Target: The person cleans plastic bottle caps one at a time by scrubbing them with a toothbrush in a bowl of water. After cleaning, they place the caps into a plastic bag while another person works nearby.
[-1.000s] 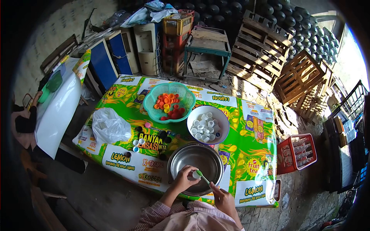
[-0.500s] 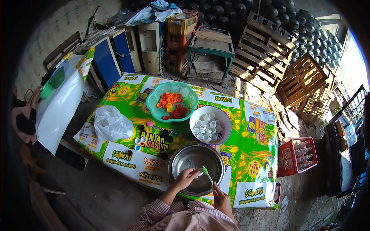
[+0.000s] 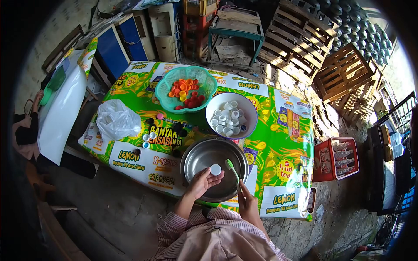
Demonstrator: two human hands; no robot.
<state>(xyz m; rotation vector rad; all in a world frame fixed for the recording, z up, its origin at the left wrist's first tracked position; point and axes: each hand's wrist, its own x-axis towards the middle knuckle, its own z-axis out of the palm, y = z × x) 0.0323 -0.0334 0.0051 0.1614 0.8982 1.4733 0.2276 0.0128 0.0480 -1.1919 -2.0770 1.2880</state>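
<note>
My left hand (image 3: 203,182) is above the near left rim of a metal basin (image 3: 191,152), its fingers holding a round white cap (image 3: 215,169). At the basin's right side, my right hand (image 3: 247,201) grips a green toothbrush (image 3: 234,172) by its handle, bristle end up and left, close to the cap but apart from it. Behind the basin, a white bowl (image 3: 251,116) contains several white caps (image 3: 226,116). Left of that bowl stands a turquoise basket (image 3: 163,92) with orange, yellow and red caps (image 3: 186,89).
A crumpled plastic bag (image 3: 117,119) and several loose caps (image 3: 146,137) lie on the patterned tablecloth (image 3: 278,174). A red crate (image 3: 333,159) stands right of the table. Wooden pallets (image 3: 296,39) lean behind. At far left, another person's hand (image 3: 38,96) is by a green container (image 3: 54,85).
The cap in my left hand now shows its flat round face, and the toothbrush is farther from it. The view has shifted, with the table higher in the picture.
</note>
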